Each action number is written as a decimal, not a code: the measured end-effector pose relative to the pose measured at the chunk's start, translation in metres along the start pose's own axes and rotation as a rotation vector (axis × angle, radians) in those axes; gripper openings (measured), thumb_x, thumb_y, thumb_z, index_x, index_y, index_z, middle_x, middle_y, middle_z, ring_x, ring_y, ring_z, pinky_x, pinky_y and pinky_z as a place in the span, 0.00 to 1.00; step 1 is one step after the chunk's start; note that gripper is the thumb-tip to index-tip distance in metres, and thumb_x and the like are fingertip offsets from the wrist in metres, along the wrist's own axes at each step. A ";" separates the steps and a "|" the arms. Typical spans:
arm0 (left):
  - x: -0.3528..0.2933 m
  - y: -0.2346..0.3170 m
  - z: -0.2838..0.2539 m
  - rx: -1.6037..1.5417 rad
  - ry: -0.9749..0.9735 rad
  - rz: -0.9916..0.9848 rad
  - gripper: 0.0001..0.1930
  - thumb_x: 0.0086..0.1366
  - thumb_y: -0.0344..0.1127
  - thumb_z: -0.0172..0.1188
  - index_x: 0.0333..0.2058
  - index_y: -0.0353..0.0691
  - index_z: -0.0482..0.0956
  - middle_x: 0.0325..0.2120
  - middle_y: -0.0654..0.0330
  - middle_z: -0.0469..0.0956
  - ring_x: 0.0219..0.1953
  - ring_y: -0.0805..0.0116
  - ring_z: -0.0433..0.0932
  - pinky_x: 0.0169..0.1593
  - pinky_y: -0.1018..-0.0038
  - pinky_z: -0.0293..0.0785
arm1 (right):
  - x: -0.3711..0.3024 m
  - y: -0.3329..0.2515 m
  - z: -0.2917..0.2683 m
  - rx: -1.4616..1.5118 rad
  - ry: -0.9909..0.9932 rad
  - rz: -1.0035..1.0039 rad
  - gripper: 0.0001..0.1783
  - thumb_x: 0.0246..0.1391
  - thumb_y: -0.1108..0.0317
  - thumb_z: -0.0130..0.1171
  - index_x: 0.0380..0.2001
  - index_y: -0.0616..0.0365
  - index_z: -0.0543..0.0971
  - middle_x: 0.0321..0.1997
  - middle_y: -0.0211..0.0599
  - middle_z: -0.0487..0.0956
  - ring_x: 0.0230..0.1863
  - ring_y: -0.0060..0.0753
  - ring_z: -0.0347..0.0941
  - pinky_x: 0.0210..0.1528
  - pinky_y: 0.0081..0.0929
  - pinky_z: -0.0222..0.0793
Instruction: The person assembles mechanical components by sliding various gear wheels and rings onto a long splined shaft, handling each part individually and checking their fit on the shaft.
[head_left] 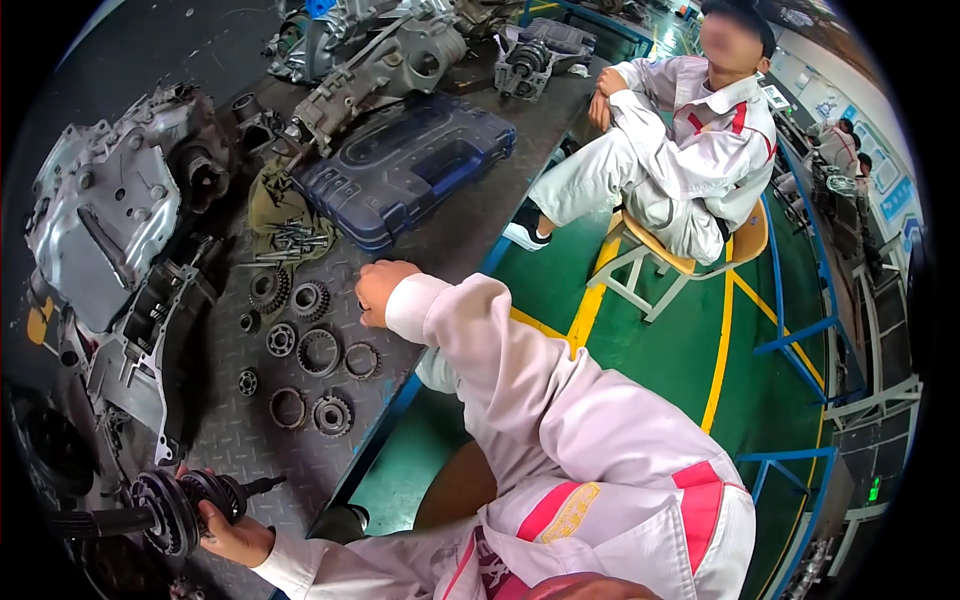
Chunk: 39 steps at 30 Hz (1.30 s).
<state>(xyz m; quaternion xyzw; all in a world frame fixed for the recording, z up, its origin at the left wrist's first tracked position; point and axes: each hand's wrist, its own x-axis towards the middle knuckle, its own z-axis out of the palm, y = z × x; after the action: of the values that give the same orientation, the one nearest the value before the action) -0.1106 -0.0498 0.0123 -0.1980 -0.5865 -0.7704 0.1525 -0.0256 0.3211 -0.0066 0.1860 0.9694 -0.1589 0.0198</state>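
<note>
Note the large metal housing (110,210) on the counter (310,470), with an open casing (150,390) beside it. The blue case (405,170) lies flat beyond your right hand (388,290); loose gears and rings (318,352) occupy the area between your hands. Metal fasteners (297,240) lie on an olive cloth (268,195). The counter surface is dark, raised-pattern plate; the housing is dull cast metal. Your left hand (238,540) has its fingers closed around the toothed, stepped gear shaft (172,512), near the open casing. Your right fingers are curled; whether they grip anything cannot be determined.
</note>
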 end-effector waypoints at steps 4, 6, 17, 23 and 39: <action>0.001 0.000 -0.002 0.007 -0.017 0.010 0.25 0.62 0.32 0.57 0.58 0.33 0.65 0.51 0.51 0.73 0.48 0.56 0.75 0.52 0.63 0.71 | -0.003 -0.001 -0.004 -0.001 0.001 0.002 0.14 0.44 0.56 0.66 0.29 0.53 0.81 0.42 0.35 0.76 0.49 0.41 0.71 0.49 0.35 0.69; 0.001 0.002 0.000 -0.001 -0.014 0.018 0.25 0.62 0.32 0.57 0.57 0.33 0.65 0.52 0.51 0.73 0.48 0.56 0.75 0.53 0.62 0.71 | -0.003 -0.002 -0.005 0.002 0.001 0.001 0.14 0.45 0.55 0.66 0.30 0.53 0.81 0.42 0.35 0.77 0.49 0.41 0.71 0.49 0.35 0.69; 0.001 0.002 0.005 0.006 -0.014 0.008 0.27 0.63 0.34 0.57 0.59 0.33 0.63 0.53 0.49 0.71 0.52 0.55 0.73 0.55 0.60 0.71 | 0.000 -0.010 -0.021 -0.008 -0.174 0.061 0.25 0.47 0.50 0.65 0.42 0.58 0.81 0.50 0.41 0.77 0.54 0.43 0.71 0.54 0.37 0.69; -0.004 -0.006 0.008 0.015 -0.037 -0.019 0.27 0.62 0.34 0.58 0.58 0.30 0.64 0.54 0.48 0.70 0.53 0.55 0.72 0.56 0.60 0.70 | 0.004 0.005 -0.005 -0.018 -0.068 0.014 0.24 0.44 0.53 0.67 0.39 0.60 0.82 0.44 0.44 0.80 0.50 0.45 0.75 0.51 0.37 0.72; 0.000 0.003 0.005 0.020 -0.028 -0.010 0.29 0.59 0.36 0.60 0.57 0.34 0.64 0.52 0.48 0.71 0.45 0.56 0.75 0.49 0.64 0.72 | -0.001 0.000 -0.002 0.052 -0.006 0.006 0.12 0.43 0.58 0.68 0.25 0.52 0.79 0.40 0.35 0.76 0.46 0.42 0.73 0.45 0.37 0.71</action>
<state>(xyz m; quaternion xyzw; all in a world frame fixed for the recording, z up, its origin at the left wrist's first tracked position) -0.1082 -0.0455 0.0161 -0.2044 -0.5971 -0.7625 0.1426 -0.0241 0.3218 -0.0042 0.1887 0.9644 -0.1846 0.0184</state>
